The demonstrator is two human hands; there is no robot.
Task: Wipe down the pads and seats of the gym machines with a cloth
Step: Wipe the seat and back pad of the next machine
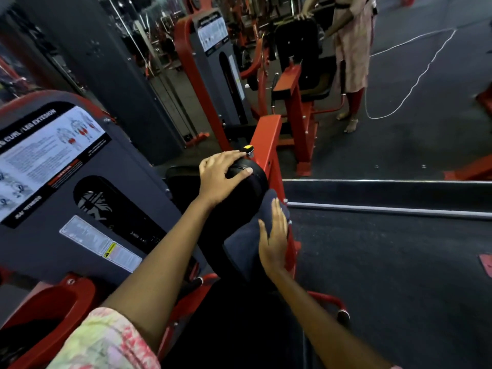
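Head view, gym floor. Leg curl / leg extension machine in front; its grey weight-stack shroud (111, 198) with instruction placard (45, 150) fills the left side, so room on that side is tight. Red steel frame upright (266, 139) runs just right of the pad. To the right the dark speckled rubber floor (399, 275) lies open, crossed by a low black step edged with two metal strips (386, 209).

Roller pad (250, 182): black, smooth vinyl, rounded cylinder end with a seam, slight sheen. A yellow-tipped adjustment knob (248, 149) sits just beyond its top edge.

Cloth (245, 243): dark navy, soft, matte, folded thick, draped over the lower part of the padding, touching the red frame's inner edge.

Left hand (221, 177): fingers spread and lightly arched over the top of the roller pad, thumb along its right face, steadying it. Not touching the cloth.

Right hand (274, 235): flat, fingers straight and together, palm pressing the cloth against the pad. The cloth lies under and to the left of this hand, below the left hand.

Background: second red machine with black seat (300, 57), a standing person in a pale garment (351, 49) beside it, a white cord (415, 83) looping on the floor.
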